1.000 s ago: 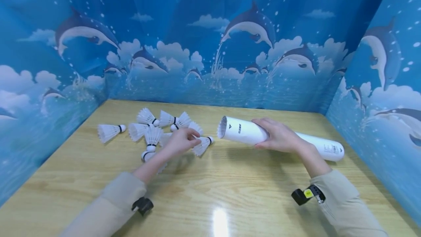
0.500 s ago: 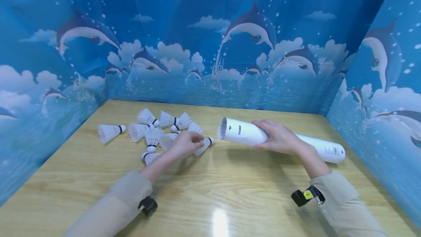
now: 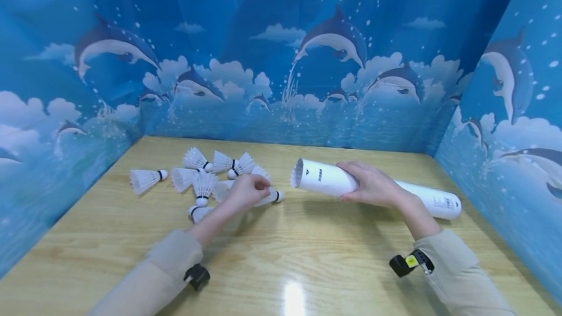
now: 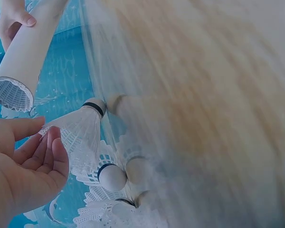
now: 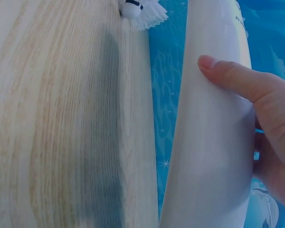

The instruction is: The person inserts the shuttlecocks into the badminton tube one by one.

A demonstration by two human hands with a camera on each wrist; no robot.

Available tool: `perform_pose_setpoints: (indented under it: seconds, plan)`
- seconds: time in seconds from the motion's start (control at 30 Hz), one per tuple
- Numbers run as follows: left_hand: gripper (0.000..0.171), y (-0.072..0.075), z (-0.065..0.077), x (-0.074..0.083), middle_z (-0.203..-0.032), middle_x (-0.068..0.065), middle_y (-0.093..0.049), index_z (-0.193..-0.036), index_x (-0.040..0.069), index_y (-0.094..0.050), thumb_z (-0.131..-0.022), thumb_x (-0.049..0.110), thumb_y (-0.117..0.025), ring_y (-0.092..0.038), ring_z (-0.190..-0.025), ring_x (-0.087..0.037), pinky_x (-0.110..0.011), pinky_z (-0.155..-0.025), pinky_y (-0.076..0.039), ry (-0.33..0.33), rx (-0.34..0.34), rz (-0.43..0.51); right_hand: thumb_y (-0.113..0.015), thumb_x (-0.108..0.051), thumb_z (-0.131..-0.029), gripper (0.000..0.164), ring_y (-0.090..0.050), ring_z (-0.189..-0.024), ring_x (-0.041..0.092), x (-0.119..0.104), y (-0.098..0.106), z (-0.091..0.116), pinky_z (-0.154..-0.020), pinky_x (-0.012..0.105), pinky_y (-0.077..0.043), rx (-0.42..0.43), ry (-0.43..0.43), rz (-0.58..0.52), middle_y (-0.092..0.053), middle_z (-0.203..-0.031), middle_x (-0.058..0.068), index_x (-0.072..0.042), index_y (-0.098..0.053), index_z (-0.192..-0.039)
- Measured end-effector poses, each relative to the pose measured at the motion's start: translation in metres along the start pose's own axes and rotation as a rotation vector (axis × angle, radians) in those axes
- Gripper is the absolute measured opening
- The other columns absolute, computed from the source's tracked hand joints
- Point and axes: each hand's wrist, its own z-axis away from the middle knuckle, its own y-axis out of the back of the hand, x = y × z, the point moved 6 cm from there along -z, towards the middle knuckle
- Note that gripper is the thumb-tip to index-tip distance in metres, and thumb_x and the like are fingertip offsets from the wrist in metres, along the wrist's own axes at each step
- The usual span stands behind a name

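My left hand (image 3: 247,192) pinches a white feather shuttlecock (image 3: 270,197) by the rim of its skirt, thumb against fingertips. In the left wrist view this shuttlecock (image 4: 80,128) has its black-banded cork pointing away from the palm, low over the wood. My right hand (image 3: 374,185) grips a long white tube (image 3: 327,178) from above, around its middle. The tube's open left end is raised and faces the left hand, while its far end slopes down towards the table at right. Feather edges of shuttlecocks inside show at the open mouth.
Several loose shuttlecocks (image 3: 204,185) lie grouped left of and behind the left hand, with one (image 3: 147,178) a little apart at far left. The wooden table (image 3: 281,252) meets dolphin-printed blue curtains (image 3: 246,52) at the back and sides.
My left hand has shifted slightly right, and the pinched shuttlecock's cork has swung down towards the front of the table. The right hand and tube have stayed nearly still.
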Motion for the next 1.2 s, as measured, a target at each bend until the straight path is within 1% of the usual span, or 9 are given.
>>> perform_pose_setpoints:
  seconds: [0.3, 0.37, 0.47, 0.57, 0.67, 0.87, 0.93, 1.1, 1.2]
  plan:
    - [0.013, 0.009, 0.002, 0.005, -0.088, -0.009, -0.067, -0.093, 0.001, -0.069, -0.081, 0.003, -0.064, -0.062, -0.087, -0.024, -0.035, -0.077, -0.049, -0.045, 0.015, 0.018, -0.077, -0.045, -0.071, 0.082, -0.051, -0.111, 0.033, 0.001, 0.0, 0.001, -0.084, 0.051, -0.045, -0.015, -0.023, -0.014, -0.051, -0.128, 0.015, -0.007, -0.044, -0.137]
    - [0.013, 0.01, 0.003, 0.007, -0.089, -0.009, -0.067, -0.094, 0.001, -0.068, -0.081, 0.003, -0.064, -0.061, -0.087, -0.023, -0.035, -0.078, -0.049, -0.045, 0.016, 0.026, -0.077, -0.045, -0.071, 0.083, -0.051, -0.111, 0.033, 0.002, 0.0, 0.001, -0.084, 0.051, -0.045, -0.018, -0.029, -0.017, -0.051, -0.128, 0.015, -0.007, -0.043, -0.137]
    - [0.013, 0.013, 0.004, 0.011, -0.088, -0.008, -0.067, -0.093, 0.001, -0.068, -0.081, 0.002, -0.063, -0.061, -0.086, -0.023, -0.035, -0.078, -0.049, -0.067, 0.026, 0.023, -0.077, -0.046, -0.072, 0.083, -0.051, -0.111, 0.033, 0.003, 0.0, 0.001, -0.083, 0.051, -0.045, -0.021, -0.034, -0.015, -0.051, -0.128, 0.015, -0.008, -0.043, -0.137]
    - [0.014, 0.016, 0.005, 0.014, -0.086, -0.008, -0.066, -0.094, 0.001, -0.067, -0.081, 0.001, -0.063, -0.06, -0.084, -0.022, -0.035, -0.077, -0.049, -0.068, 0.037, 0.033, -0.076, -0.046, -0.072, 0.083, -0.051, -0.111, 0.033, 0.003, 0.0, 0.002, -0.083, 0.051, -0.045, -0.02, -0.032, -0.016, -0.051, -0.128, 0.015, -0.008, -0.043, -0.137]
    - [0.015, 0.02, 0.006, 0.015, -0.086, -0.008, -0.066, -0.096, 0.0, -0.066, -0.081, 0.0, -0.063, -0.06, -0.083, -0.022, -0.034, -0.076, -0.049, -0.06, 0.047, 0.055, -0.076, -0.047, -0.071, 0.083, -0.052, -0.111, 0.032, 0.003, 0.0, 0.002, -0.083, 0.051, -0.046, -0.017, -0.024, -0.014, -0.052, -0.128, 0.015, -0.008, -0.044, -0.137]
    - [0.016, 0.025, 0.003, 0.017, -0.09, -0.007, -0.065, -0.1, 0.003, -0.066, -0.084, 0.003, -0.064, -0.06, -0.087, -0.021, -0.034, -0.077, -0.049, 0.01, 0.061, 0.102, -0.078, -0.045, -0.07, 0.083, -0.052, -0.11, 0.032, 0.003, 0.001, 0.001, -0.083, 0.05, -0.046, -0.011, -0.022, -0.019, -0.052, -0.128, 0.014, -0.008, -0.044, -0.136]
    - [0.016, 0.026, 0.001, 0.019, -0.091, -0.007, -0.065, -0.101, 0.003, -0.066, -0.085, 0.003, -0.064, -0.06, -0.088, -0.022, -0.035, -0.078, -0.049, 0.022, 0.069, 0.118, -0.078, -0.044, -0.07, 0.083, -0.052, -0.11, 0.032, 0.003, 0.002, 0.002, -0.083, 0.05, -0.046, -0.006, -0.02, -0.02, -0.052, -0.127, 0.014, -0.008, -0.044, -0.136]
    - [0.016, 0.03, -0.001, 0.026, -0.091, -0.01, -0.066, -0.1, 0.002, -0.066, -0.085, 0.004, -0.064, -0.061, -0.088, -0.023, -0.036, -0.079, -0.048, 0.004, 0.087, 0.136, -0.079, -0.042, -0.07, 0.082, -0.053, -0.109, 0.032, 0.002, 0.002, 0.003, -0.082, 0.05, -0.047, 0.001, -0.006, -0.019, -0.053, -0.126, 0.014, -0.008, -0.045, -0.136]
    - [0.016, 0.033, -0.001, 0.028, -0.092, -0.011, -0.067, -0.101, 0.001, -0.066, -0.085, 0.003, -0.064, -0.061, -0.088, -0.024, -0.035, -0.078, -0.049, 0.002, 0.089, 0.169, -0.079, -0.042, -0.07, 0.082, -0.053, -0.108, 0.031, 0.002, 0.002, 0.002, -0.082, 0.049, -0.047, 0.002, -0.006, -0.019, -0.053, -0.126, 0.013, -0.008, -0.045, -0.136]
